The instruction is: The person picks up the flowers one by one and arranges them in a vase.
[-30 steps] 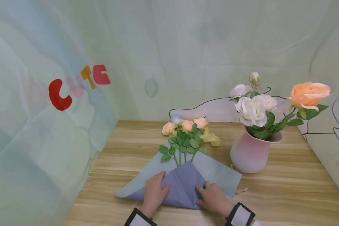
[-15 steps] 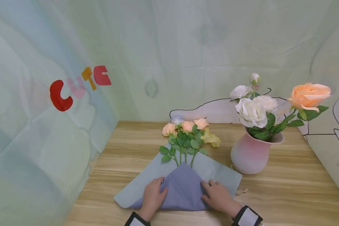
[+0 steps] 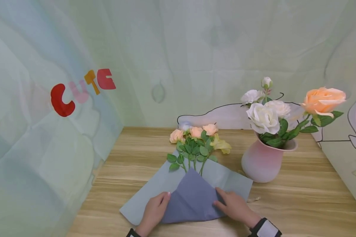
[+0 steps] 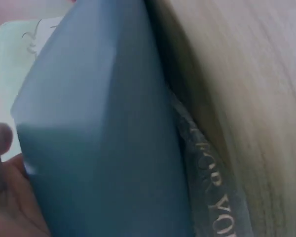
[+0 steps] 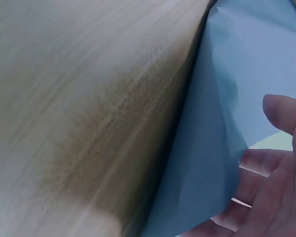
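A sheet of wrapping paper point(image 3: 148, 194), pale blue-grey on one face, lies on the wooden table; its near corner is folded up as a purple-blue flap point(image 3: 194, 197). The flap covers the lower stems of a small bunch of flowers point(image 3: 192, 148) with peach roses, a yellow bloom and a pale blue one. My left hand point(image 3: 155, 208) is at the flap's left edge, fingertips right against it. On the flap's right edge rest the fingers of my right hand point(image 3: 235, 205). In the right wrist view its thumb point(image 5: 281, 111) stands apart from the other fingers.
A pink-and-white vase point(image 3: 264, 161) with white roses and one large peach rose point(image 3: 323, 100) stands right of the paper. A bit of twine point(image 3: 253, 199) lies by the paper's right edge. A translucent strip lettered "FOR YOU" point(image 4: 214, 192) shows beneath the paper. Printed cloth point(image 3: 166, 59) surrounds the table.
The flap has spread wider, and its left side now shows more pale paper. My left hand has shifted left and down off the flap's face; my right hand has moved right along its edge.
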The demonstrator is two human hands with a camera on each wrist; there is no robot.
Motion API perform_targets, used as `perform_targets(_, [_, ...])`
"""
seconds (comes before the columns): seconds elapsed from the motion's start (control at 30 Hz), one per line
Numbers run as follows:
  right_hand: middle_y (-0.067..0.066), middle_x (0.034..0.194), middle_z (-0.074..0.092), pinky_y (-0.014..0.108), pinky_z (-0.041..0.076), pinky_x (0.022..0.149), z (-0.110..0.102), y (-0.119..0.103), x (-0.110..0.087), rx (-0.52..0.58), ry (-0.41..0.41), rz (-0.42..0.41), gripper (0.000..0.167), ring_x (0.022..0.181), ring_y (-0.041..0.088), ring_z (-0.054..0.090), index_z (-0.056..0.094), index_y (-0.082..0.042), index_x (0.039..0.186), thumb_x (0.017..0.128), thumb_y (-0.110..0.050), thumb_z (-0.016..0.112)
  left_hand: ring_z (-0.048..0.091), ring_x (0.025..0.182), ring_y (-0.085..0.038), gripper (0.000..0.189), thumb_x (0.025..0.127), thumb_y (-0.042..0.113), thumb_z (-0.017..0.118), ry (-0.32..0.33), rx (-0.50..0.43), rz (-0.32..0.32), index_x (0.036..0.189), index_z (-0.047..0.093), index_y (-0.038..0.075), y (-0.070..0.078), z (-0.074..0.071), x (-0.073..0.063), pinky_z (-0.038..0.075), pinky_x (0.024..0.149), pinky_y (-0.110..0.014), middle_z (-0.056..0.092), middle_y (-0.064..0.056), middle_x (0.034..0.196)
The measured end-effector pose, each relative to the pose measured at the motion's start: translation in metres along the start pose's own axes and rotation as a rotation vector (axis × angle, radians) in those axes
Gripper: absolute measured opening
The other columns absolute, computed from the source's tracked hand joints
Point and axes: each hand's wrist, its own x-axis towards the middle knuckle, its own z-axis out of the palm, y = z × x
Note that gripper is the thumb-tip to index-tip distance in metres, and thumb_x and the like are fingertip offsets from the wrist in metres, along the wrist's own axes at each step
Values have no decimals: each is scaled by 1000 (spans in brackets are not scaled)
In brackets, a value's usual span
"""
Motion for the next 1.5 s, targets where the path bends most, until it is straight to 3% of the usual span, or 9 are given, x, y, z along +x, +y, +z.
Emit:
perform_targets(0.1, [17, 89, 65, 43, 46, 66, 0, 1, -1, 9, 7, 2, 57, 78, 32, 60, 53, -1, 117, 85, -48, 49, 60, 77, -19, 40, 95, 34, 34, -74, -57, -46, 88, 65, 8, 3, -8, -2, 45, 64, -29, 65, -7, 81])
perform_targets(0.17, [18, 88, 65, 44, 45, 65, 0, 0, 0, 19, -7, 26, 57, 78, 33, 59, 54, -2, 117, 85, -49, 48, 61, 81, -20, 44, 95, 35, 32, -131, -72, -51, 99, 64, 5, 5, -13, -3, 46, 66, -31, 66, -7, 87])
perform_targets(0.3, [19, 90, 65, 46, 45, 67, -1, -1, 1, 40, -54, 82, 54, 81, 33, 59, 55, -5, 118, 83, -46, 52, 58, 72, -17, 49, 94, 40, 31, -244, -102, -105, 103, 61, 3, 6, -23, -3, 43, 59, -30, 65, -5, 82])
perform_targets(0.4, [18, 91, 65, 45, 45, 67, -1, -2, 2, 30, -79, 107, 51, 82, 32, 59, 55, -7, 119, 82, -43, 55, 60, 88, -30, 48, 93, 41, 35, -292, -36, -126, 110, 58, 2, -1, -27, -1, 46, 71, -42, 64, -14, 99])
perform_targets(0.5, [17, 90, 65, 44, 45, 66, -1, -3, 2, 24, -92, 124, 51, 82, 31, 59, 54, -8, 119, 81, -42, 56, 45, 111, -45, 48, 90, 39, 42, -342, 112, -119, 114, 55, -1, -15, -25, 1, 35, 88, -56, 51, -27, 119])
perform_targets(0.6, [18, 89, 64, 44, 45, 66, -2, -3, 1, 32, -105, 129, 53, 82, 31, 59, 53, -7, 120, 81, -42, 57, 32, 116, -54, 51, 87, 39, 48, -395, 211, -142, 117, 53, -1, -28, -19, 1, 27, 87, -67, 38, -35, 127])
perform_targets(0.77, [19, 92, 63, 45, 45, 68, -5, -4, 0, 53, -138, 136, 56, 85, 32, 58, 51, -6, 122, 81, -44, 55, 22, 120, -57, 58, 84, 42, 52, -430, 264, -176, 122, 49, -1, -31, -16, 1, 22, 83, -73, 27, -35, 134])
perform_targets(1.0, [19, 98, 62, 47, 45, 67, -9, -4, 0, 54, -163, 128, 54, 89, 34, 58, 54, -8, 118, 83, -48, 50, 17, 122, -57, 70, 79, 45, 57, -434, 282, -152, 126, 42, -4, -31, -14, 9, 24, 82, -73, 23, -36, 135])
perform_targets(1.5, [17, 103, 61, 50, 44, 73, -9, 5, 19, 36, -205, 131, 53, 95, 36, 56, 54, -9, 118, 85, -50, 47, 9, 127, -54, 77, 75, 45, 63, -481, 269, -164, 131, 37, -1, -39, -13, 37, 20, 87, -72, 14, -33, 140])
